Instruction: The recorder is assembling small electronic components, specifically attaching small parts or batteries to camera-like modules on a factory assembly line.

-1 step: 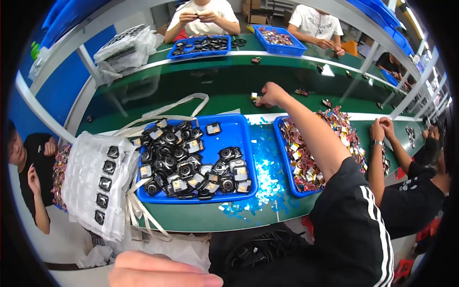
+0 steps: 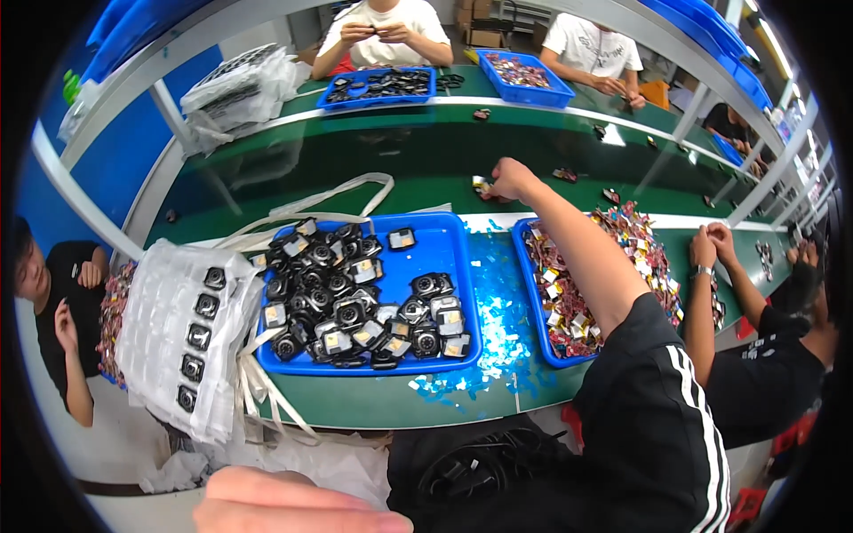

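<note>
My right hand [image 2: 513, 180] reaches out over the dark green belt [image 2: 400, 147]. Its fingers are closed at a small electronic part [image 2: 482, 186] with a white square and some yellow and dark red, at or just above the belt. At the lower edge my left hand [image 2: 289, 505] is partly cut off, its fingers folded close together; whatever they may hold is hidden. Between my arms stands a blue tray [image 2: 426, 233] heaped with black watch-like housings [image 2: 338, 284]. Beneath my right forearm, another blue tray [image 2: 533, 311] is piled with small red, white and yellow parts [image 2: 635, 253].
White plastic trays [image 2: 155, 333] with a row of black housings lean at the left, beside pale straps [image 2: 267, 391]. Blue film scraps [image 2: 502, 333] litter the green table. Metal frame bars [image 2: 169, 115] cross the view. Several people sit around the line, with more blue trays [image 2: 524, 84] opposite.
The view has shifted very slightly. At my right fingertips, the small part's white square appears a little lower and more tilted. My left hand stays at the lower edge.
</note>
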